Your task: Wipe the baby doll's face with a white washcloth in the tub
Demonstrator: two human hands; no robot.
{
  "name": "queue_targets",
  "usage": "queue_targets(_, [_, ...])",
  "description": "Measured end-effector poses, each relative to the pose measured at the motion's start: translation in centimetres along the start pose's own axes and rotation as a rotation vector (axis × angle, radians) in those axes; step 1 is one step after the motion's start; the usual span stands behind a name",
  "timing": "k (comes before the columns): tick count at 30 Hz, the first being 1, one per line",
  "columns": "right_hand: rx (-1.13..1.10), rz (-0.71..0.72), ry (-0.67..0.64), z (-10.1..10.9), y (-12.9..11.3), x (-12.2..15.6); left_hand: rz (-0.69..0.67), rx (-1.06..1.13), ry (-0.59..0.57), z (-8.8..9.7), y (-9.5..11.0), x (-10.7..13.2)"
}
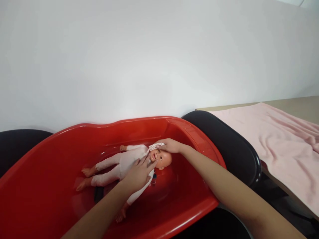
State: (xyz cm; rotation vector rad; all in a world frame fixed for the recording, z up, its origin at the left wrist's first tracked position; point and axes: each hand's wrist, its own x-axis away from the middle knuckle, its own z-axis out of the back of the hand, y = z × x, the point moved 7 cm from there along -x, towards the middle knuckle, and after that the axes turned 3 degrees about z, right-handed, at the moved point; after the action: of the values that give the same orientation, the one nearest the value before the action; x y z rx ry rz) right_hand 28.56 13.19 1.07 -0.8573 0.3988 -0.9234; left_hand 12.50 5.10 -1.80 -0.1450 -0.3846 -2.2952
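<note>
A baby doll point(164, 160) with a bald head and a white cloth body lies on its back in a red baby bathtub point(199, 136), head to the right, feet to the left. My left hand point(138, 172) rests open over its upper chest, fingertips stretched toward the chin and neck. At the upper side of the doll's head, my right hand point(170, 146) grips a small white cloth point(155, 145) pressed against the cheek. The right fingers are partly hidden behind the cloth and head.
Black chair backs stand beside the tub, one at the right point(224, 146) and another at the far left point(20, 146). Beyond the right one, a pink cloth point(281, 142) covers part of a table. A pale wall rises behind the tub. Dark items show partly beneath the doll.
</note>
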Motion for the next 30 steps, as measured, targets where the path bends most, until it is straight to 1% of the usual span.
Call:
queue_targets(3, [0.203,-0.186,-0.053,0.3,1.9,0.1,0.022,-0.024,-0.037,-0.2,-0.2,-0.2])
queue_targets(5, [0.332,-0.317,-0.04,1.1,3.3,0.4,0.014,-0.013,-0.034,-0.3,-0.2,-0.4])
queue_targets(6, [0.359,-0.35,-0.026,1.5,3.7,0.6,0.009,-0.002,-0.025,-0.3,-0.3,-0.4])
queue_targets(7, [0.35,-0.346,-0.009,1.6,3.7,0.6,0.006,0.008,-0.014,-0.4,-0.3,-0.4])
queue_targets(8, [0.309,-0.308,0.004,1.6,3.4,0.5,0.006,0.013,-0.005,-0.4,-0.4,-0.4])
queue_targets(11, [0.13,-0.115,0.006,0.6,1.4,0.0,0.017,-0.012,-0.01,-0.5,-0.5,-0.4])
queue_targets(13, [0.063,-0.046,-0.026,-0.2,0.5,-0.2,0.022,-0.037,-0.032,-0.6,-0.4,-0.4])
queue_targets(15, [0.047,-0.052,-0.067,-0.6,0.5,-0.3,0.026,-0.047,-0.043,-0.6,-0.3,-0.4])
queue_targets(16, [0.056,-0.081,-0.079,-0.6,0.9,-0.3,0.025,-0.047,-0.045,-0.5,-0.3,-0.4])
queue_targets(18, [0.096,-0.166,-0.073,0.0,2.1,0.0,0.022,-0.049,-0.052,-0.5,-0.2,-0.4])
queue_targets(20, [0.119,-0.219,-0.048,0.7,3.0,0.2,0.017,-0.058,-0.06,-0.5,-0.2,-0.3])
queue_targets(21, [0.112,-0.216,-0.035,0.9,3.2,0.3,0.015,-0.062,-0.059,-0.6,-0.2,-0.3])
queue_targets(23, [0.063,-0.152,-0.022,0.8,2.6,0.1,0.011,-0.068,-0.046,-0.7,-0.3,-0.4])
queue_targets(25, [-0.005,-0.058,-0.037,0.1,1.5,-0.1,0.003,-0.073,-0.031,-0.8,-0.4,-0.4])
queue_targets(27, [-0.059,0.016,-0.085,-0.8,0.4,-0.3,-0.005,-0.08,-0.015,-1.0,-0.5,-0.4])
queue_targets(28, [-0.074,0.029,-0.112,-1.1,0.2,-0.4,-0.009,-0.083,-0.008,-1.0,-0.5,-0.5])
queue_targets(30, [-0.05,-0.014,-0.145,-1.2,0.8,-0.3,-0.016,-0.09,0.0,-1.1,-0.5,-0.5])
